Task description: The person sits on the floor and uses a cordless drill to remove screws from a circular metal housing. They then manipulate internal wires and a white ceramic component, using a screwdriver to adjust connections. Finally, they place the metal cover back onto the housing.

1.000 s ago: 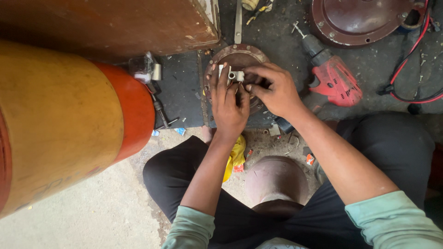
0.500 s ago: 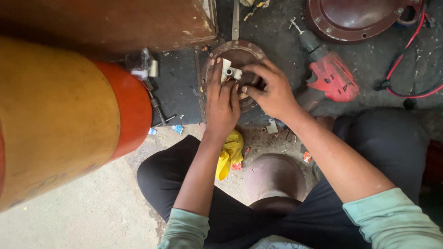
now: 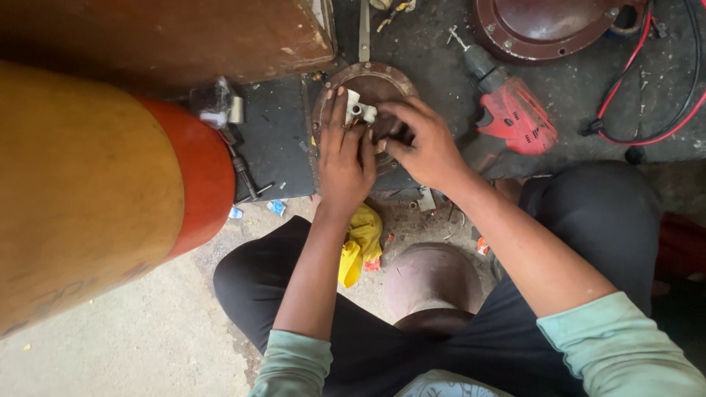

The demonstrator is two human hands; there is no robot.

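Observation:
A round rusty-brown metal flange plate (image 3: pixel 382 77) lies on a dark mat on the floor in front of me. My left hand (image 3: pixel 344 158) rests flat on its left part, fingers spread, steadying a small white fitting (image 3: pixel 358 112) at the plate's middle. My right hand (image 3: pixel 421 143) is curled over the plate's right side with its fingers closed around a small dark part that I cannot make out. Both forearms reach forward from my crossed legs in black trousers.
A big yellow and orange cylinder (image 3: pixel 110 191) fills the left. A red power drill (image 3: pixel 515 110) lies to the right, with a brown round cover (image 3: pixel 551 26) and red cables (image 3: pixel 647 88) beyond. A yellow rag (image 3: pixel 360 242) lies by my knee. A rusty box (image 3: pixel 169 37) stands at the back.
The view has shifted slightly. Both hands stay on the plate, with the right hand's fingers working a little at its middle.

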